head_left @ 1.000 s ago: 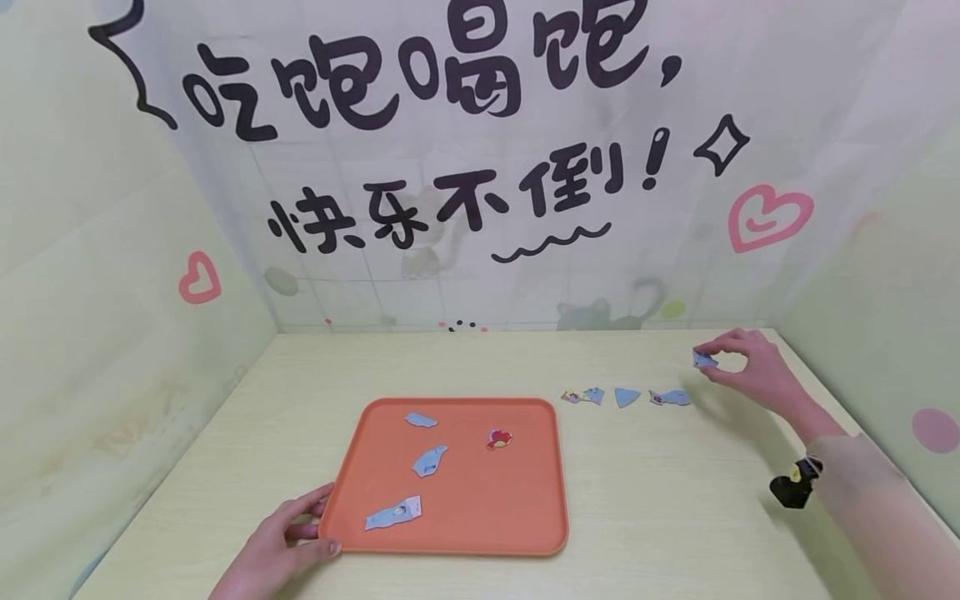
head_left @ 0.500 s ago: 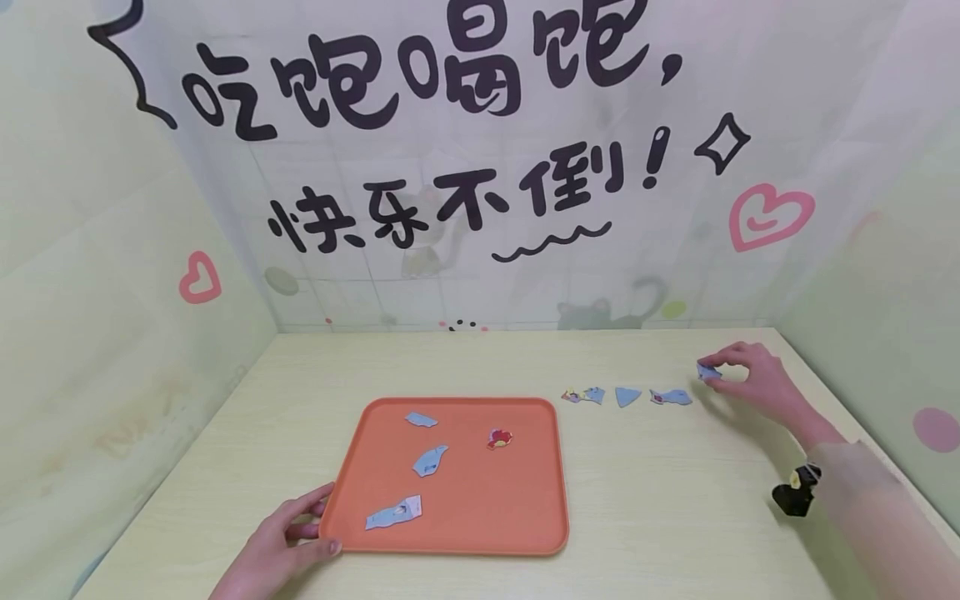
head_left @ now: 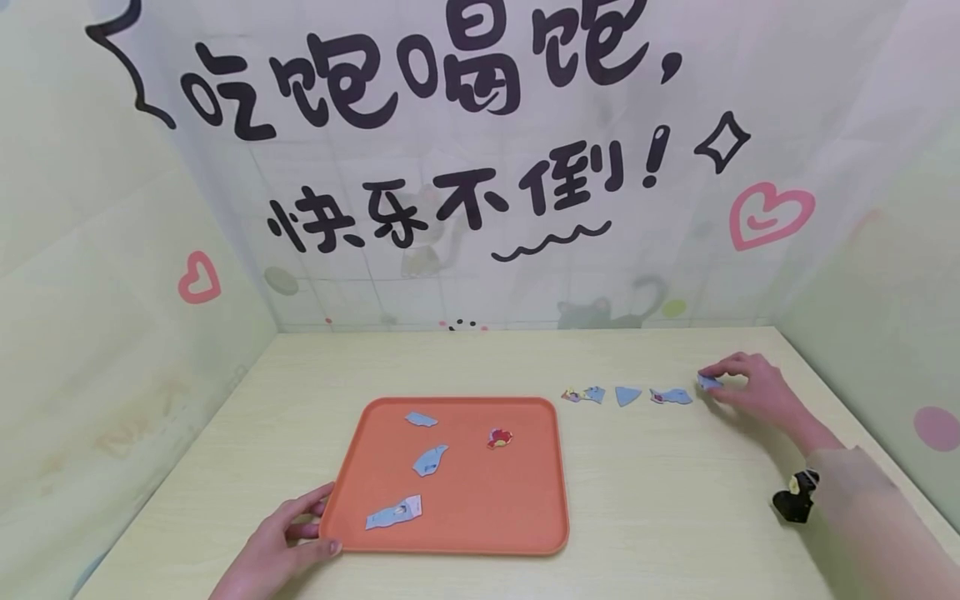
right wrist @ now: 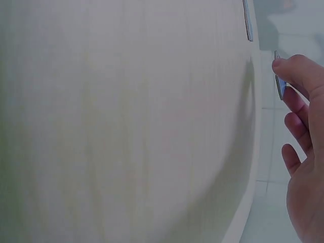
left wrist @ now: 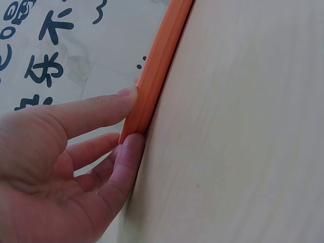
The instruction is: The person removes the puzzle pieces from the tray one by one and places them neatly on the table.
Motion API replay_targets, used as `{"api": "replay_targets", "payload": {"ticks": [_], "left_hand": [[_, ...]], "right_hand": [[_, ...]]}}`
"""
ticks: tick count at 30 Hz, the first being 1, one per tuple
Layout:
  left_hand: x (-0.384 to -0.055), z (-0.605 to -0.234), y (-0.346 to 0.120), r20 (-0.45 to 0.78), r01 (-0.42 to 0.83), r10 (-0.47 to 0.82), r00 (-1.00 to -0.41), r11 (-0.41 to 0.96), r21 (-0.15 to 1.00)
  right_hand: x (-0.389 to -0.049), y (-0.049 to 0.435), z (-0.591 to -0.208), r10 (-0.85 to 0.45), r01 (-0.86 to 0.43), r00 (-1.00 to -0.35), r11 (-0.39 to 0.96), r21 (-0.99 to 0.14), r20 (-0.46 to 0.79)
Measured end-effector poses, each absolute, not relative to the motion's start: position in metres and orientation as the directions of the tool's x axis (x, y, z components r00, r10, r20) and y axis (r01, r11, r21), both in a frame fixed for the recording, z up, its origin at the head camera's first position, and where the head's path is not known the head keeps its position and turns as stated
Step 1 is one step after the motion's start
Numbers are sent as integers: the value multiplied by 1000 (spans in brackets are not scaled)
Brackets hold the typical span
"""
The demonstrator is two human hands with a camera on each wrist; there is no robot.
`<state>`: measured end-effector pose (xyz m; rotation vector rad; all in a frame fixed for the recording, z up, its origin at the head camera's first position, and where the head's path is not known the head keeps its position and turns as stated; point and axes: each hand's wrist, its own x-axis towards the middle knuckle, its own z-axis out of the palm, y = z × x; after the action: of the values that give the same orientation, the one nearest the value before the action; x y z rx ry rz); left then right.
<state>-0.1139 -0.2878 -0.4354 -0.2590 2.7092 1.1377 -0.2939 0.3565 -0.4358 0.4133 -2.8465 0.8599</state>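
Note:
My right hand (head_left: 753, 393) pinches a small light-blue puzzle piece (head_left: 708, 382) between thumb and fingers, low over the right back of the table. In the right wrist view the piece (right wrist: 281, 86) is seen nearly edge-on, a little above the tabletop. To its left lie a blue piece with a red spot (head_left: 671, 397), a triangular blue piece (head_left: 627, 396) and a multicoloured piece (head_left: 583, 395), in a row. The left hand (head_left: 276, 542) grips the near left corner of an orange tray (head_left: 480, 517), its thumb at the front edge and fingers along the side.
On the tray lie a red and yellow piece (head_left: 499, 438), a long blue and pink piece (head_left: 394, 512) and other blue pieces (head_left: 430, 460). A printed cloth wall (head_left: 450, 283) closes off the table's back. A black object (head_left: 797, 497) hangs at the right sleeve.
My right hand has come down and slightly nearer with the puzzle piece, toward the right end of the row. The left hand and the tray have stayed put.

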Motion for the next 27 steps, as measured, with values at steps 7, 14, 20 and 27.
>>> {"api": "replay_targets", "payload": {"ticks": [7, 14, 20, 27], "left_hand": [[-112, -436, -288, -237, -226, -81, -968, 691, 686], [-112, -437, -287, -239, -235, -92, -967, 692, 683], [-111, -437, -288, -245, -246, -102, -964, 686, 684], [-111, -435, -288, -243, -241, -94, -965, 678, 694]], "right_hand": [[-293, 360, -441, -259, -311, -950, 806, -504, 172], [-290, 364, -445, -293, -329, -944, 798, -504, 153], [-291, 368, -444, -311, -320, -944, 769, -554, 114], [-291, 366, -440, -336, -344, -935, 769, -538, 117]]}}
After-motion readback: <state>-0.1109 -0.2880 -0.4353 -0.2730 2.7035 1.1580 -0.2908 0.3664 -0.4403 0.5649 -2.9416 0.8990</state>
